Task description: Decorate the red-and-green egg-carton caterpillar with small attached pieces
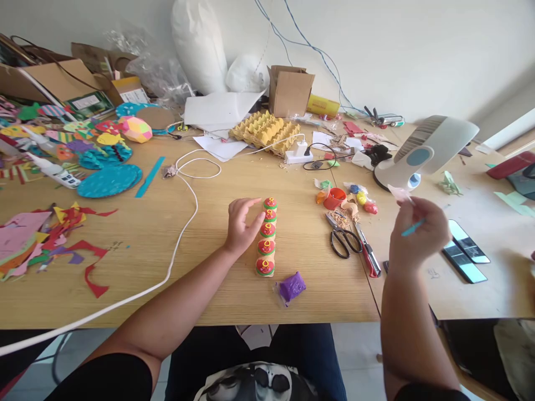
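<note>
A row of several red clay faces with green edges and yellow tops (267,229) sits on an egg-carton strip in front of me. My left hand (242,225) is beside its far end, thumb and fingers apart, fingertips close to the strip; I cannot tell whether they touch it. Raised at the right, my right hand (421,231) is closed around a thin blue stick (413,228). A pale pink, filmy piece (399,193) sticks out above its fingers. A purple clay packet (292,287) lies near the strip's close end.
Scissors (343,235) and a red utility knife (368,250) lie right of the strip, below small clay packets (359,195). A white fan (426,147) stands behind my right hand. A white cable (184,231) crosses the table's left side; yellow egg trays (267,132) are at the back.
</note>
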Demonstrator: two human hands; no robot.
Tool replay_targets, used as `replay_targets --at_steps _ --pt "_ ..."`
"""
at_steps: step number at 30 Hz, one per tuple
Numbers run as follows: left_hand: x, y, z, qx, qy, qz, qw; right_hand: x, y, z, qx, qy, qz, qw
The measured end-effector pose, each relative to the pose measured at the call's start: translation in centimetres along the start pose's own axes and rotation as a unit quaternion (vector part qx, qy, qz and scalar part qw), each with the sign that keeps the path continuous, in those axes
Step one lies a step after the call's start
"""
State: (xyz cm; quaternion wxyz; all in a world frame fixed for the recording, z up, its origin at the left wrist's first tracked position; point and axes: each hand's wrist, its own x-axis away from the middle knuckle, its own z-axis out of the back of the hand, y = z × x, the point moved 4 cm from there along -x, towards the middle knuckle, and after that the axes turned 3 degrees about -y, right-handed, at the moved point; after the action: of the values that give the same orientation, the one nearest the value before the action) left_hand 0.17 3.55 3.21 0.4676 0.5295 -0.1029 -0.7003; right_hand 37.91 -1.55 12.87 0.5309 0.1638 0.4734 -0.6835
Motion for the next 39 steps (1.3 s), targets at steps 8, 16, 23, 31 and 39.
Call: replay_targets --at_steps 8,16,23,31,39 --pt "-0.1 -0.2 0.2 -0.002 0.012 0.002 1.0 -2.6 6.3 -10.0 0.128 -0.353 0.002 0.927" --pt "-0.1 -0.1 -0.1 0.003 -0.003 0.002 1.0 -5.1 -2.9 -12.9 0.183 -0.407 0.055 0.893" --pt "-0.1 -0.3 0.0 0.014 0.008 0.001 1.0 -4.4 -5.5 -17.7 0.284 -0.473 0.089 0.83" --pt "-0.2 -0.1 -0.1 0.025 0.009 0.0 1.0 -5.2 -5.4 -18.4 0.272 -0.503 0.116 0.812" --pt "-0.2 0.0 -0.2 0.02 -0.01 0.015 1.0 -8.3 -6.1 -22.5 0.292 -0.477 0.037 0.828"
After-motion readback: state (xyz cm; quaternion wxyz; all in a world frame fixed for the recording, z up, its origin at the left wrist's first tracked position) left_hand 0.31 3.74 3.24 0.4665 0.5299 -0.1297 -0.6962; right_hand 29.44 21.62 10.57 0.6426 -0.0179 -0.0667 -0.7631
